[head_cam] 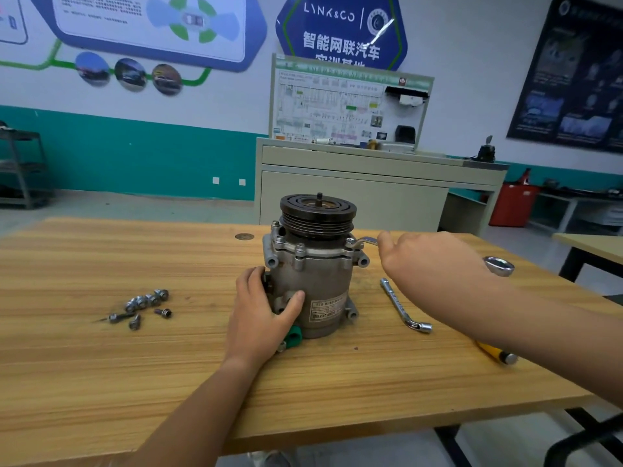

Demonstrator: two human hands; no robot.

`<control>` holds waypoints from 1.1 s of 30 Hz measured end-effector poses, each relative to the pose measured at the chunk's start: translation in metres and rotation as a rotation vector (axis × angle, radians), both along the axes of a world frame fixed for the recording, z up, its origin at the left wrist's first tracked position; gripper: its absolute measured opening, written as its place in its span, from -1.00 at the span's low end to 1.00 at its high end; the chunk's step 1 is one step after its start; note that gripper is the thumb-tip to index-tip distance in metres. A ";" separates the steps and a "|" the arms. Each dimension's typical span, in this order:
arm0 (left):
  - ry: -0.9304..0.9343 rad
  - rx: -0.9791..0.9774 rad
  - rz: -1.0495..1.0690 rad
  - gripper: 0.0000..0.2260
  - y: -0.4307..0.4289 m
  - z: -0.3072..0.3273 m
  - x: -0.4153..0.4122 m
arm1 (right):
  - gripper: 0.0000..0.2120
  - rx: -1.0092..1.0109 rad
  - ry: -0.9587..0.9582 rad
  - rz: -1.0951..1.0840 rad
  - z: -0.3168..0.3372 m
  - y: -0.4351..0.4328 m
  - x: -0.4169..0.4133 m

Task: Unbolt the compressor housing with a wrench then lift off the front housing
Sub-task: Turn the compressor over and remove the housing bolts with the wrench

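The bench [101,382] runs from its near edge under both forearms to a far edge just behind the compressor [313,281], which stands upright about midway along, nearer the far edge, with its grooved pulley [318,210] on top. It looks like cast metal: heavy, stiff and probably greasy, so likely to slip or turn under a pull unless braced low.

The left hand [263,311] does that bracing, fingers wrapped round the lower body and thumb pressed on the front face. The right hand [435,264] is closed round a wrench [499,266], its far end on a bolt at the right side of the front housing [310,252]; its fingers are hidden behind the hand.

For lifting, the flange ears under the pulley seem the surest hold — the pulley itself may spin.

A bent socket wrench [403,306] lies just right of the compressor, and a yellow-handled screwdriver [497,354] lies near the right edge under the forearm.

No tray or box is on the bench — the loose bolts [145,305] lie bare on the wood toward the left edge, where they could roll.
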State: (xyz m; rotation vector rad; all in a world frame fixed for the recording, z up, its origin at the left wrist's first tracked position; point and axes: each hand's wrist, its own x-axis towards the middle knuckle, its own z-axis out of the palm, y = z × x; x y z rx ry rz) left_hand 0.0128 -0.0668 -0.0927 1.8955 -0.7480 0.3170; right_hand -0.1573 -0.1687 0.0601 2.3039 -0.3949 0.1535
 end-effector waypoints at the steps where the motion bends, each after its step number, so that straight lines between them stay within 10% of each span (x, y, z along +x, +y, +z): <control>1: 0.001 -0.002 -0.001 -0.23 0.000 0.000 0.000 | -0.77 -0.015 0.019 0.002 0.002 0.002 0.001; 25: -0.017 -0.033 -0.007 -0.24 0.001 -0.005 0.003 | -0.70 -0.026 -0.180 0.216 -0.009 -0.088 0.080; 30: -0.022 -0.019 -0.006 -0.22 -0.002 -0.004 0.004 | -0.78 0.403 -0.663 0.201 -0.007 -0.080 0.034; 33: -0.037 -0.029 0.000 -0.24 -0.002 -0.003 0.004 | -0.83 0.593 -0.534 0.075 -0.011 -0.068 0.012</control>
